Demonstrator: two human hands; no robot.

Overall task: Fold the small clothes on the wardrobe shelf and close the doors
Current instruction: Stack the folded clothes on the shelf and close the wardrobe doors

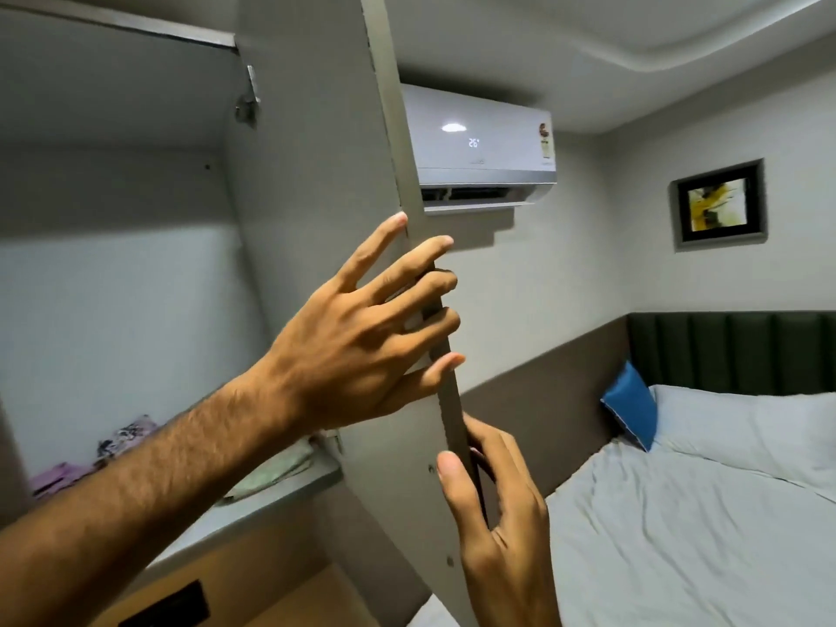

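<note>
The wardrobe's right door stands open, its thin edge turned toward me. My left hand reaches across, its spread, nearly straight fingers lying over the door's edge and the thumb on the inner face. Lower down, my right hand pinches the same edge, thumb on the inner face and fingers behind it. On the grey shelf inside lie small folded clothes: a pale green piece, a black-and-white floral one and a lilac one, partly hidden by my left forearm.
An air conditioner hangs on the wall behind the door. A bed with white sheets and a blue pillow fills the right side, close to the door. A framed picture hangs above it. A wooden front sits below the shelf.
</note>
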